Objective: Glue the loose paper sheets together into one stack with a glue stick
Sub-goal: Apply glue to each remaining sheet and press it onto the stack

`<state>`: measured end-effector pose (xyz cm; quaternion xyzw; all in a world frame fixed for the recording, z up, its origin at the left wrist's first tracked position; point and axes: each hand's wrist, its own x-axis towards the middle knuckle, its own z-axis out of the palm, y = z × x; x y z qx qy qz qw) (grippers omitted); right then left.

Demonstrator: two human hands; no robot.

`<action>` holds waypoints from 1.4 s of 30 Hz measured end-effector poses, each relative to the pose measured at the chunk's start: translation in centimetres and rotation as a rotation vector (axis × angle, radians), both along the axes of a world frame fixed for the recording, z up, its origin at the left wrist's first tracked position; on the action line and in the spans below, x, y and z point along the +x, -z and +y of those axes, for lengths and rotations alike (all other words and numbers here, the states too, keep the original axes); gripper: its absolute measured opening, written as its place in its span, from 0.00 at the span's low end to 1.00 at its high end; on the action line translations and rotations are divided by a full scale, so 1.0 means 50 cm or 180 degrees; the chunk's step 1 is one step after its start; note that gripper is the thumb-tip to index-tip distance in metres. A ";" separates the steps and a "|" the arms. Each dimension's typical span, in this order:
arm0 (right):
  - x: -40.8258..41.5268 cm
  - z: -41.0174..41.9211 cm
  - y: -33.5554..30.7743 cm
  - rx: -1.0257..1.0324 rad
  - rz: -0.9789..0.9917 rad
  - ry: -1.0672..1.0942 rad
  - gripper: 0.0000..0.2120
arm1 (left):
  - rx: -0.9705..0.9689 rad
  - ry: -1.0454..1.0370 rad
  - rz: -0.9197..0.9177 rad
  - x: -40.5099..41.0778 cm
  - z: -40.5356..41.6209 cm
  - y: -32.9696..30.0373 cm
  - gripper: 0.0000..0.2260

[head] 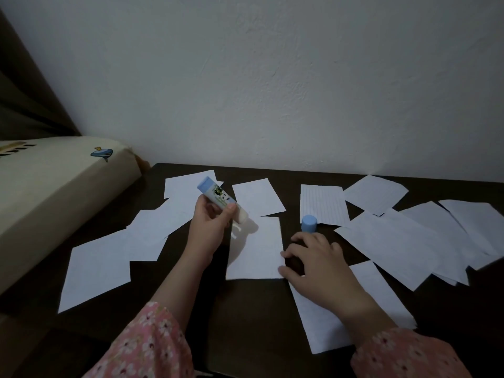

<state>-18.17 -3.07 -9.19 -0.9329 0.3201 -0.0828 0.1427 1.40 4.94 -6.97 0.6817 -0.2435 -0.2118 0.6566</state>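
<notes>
My left hand (208,227) grips a light-blue glue stick (218,199), uncapped, with its white tip pointing down-right just over the top-left corner of a white paper sheet (259,249) in the middle of the dark table (245,323). A short glue streak shows on that corner. My right hand (319,264) rests with spread fingers at the sheet's right edge, fingertips on the paper. The blue cap (309,223) stands upright just beyond my right hand. Several loose white sheets lie scattered left (101,271) and right (395,246).
A lined sheet (323,204) lies behind the cap. Another sheet (327,323) lies under my right wrist. A cream mattress edge (54,186) with a whale print borders the table on the left. A white wall runs along the table's far edge.
</notes>
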 end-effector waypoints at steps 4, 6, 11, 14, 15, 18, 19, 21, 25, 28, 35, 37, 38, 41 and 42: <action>0.010 0.013 0.006 0.0012 -0.0174 0.0049 0.18 | 0.0226 0.0313 -0.0600 -0.015 0.006 -0.004 0.21; 0.011 0.014 0.008 0.0103 -0.0283 0.0051 0.16 | 0.0386 0.0685 -0.0998 -0.027 0.012 -0.004 0.22; 0.003 0.006 0.009 0.0243 -0.0115 -0.0038 0.22 | 0.0830 0.1467 -0.1756 -0.059 0.030 -0.008 0.21; 0.003 0.004 0.008 0.0236 0.0006 -0.0083 0.24 | 0.0867 0.1563 -0.1836 -0.063 0.039 -0.008 0.22; 0.002 0.004 0.007 0.0253 0.0017 -0.0095 0.24 | 0.0882 0.1573 -0.1854 -0.063 0.042 -0.008 0.22; 0.004 0.008 0.008 0.0274 0.0005 -0.0080 0.24 | 0.0911 0.1575 -0.1870 -0.061 0.049 -0.007 0.23; 0.006 0.010 0.009 0.0280 -0.0014 -0.0052 0.23 | 0.0912 0.1571 -0.1869 -0.061 0.050 -0.008 0.23; 0.010 0.014 0.010 0.0275 -0.0039 0.0002 0.22 | 0.0924 0.1580 -0.1876 -0.063 0.051 -0.007 0.23; 0.020 0.019 0.009 0.0289 -0.0066 0.0054 0.19 | 0.1054 0.1672 -0.1858 -0.064 0.048 -0.001 0.23; 0.028 0.027 0.013 0.0290 -0.0026 0.0112 0.20 | 0.1102 0.1670 -0.1802 -0.061 0.048 0.003 0.23; 0.037 0.029 0.019 0.0275 -0.0043 0.0178 0.18 | 0.1188 0.1709 -0.1686 -0.058 0.047 0.001 0.25; 0.037 0.030 0.019 0.0282 -0.0067 0.0180 0.18 | 0.1239 0.1691 -0.1669 -0.057 0.046 0.001 0.26; 0.037 0.030 0.019 0.0289 -0.0076 0.0181 0.18 | 0.1266 0.1668 -0.1686 -0.056 0.046 0.000 0.26; 0.036 0.031 0.019 0.0290 -0.0080 0.0193 0.18 | 0.1321 0.1583 -0.1695 -0.046 0.048 -0.003 0.28; 0.035 0.032 0.019 0.0281 -0.0075 0.0198 0.18 | 0.1329 0.1541 -0.1683 -0.040 0.050 -0.004 0.28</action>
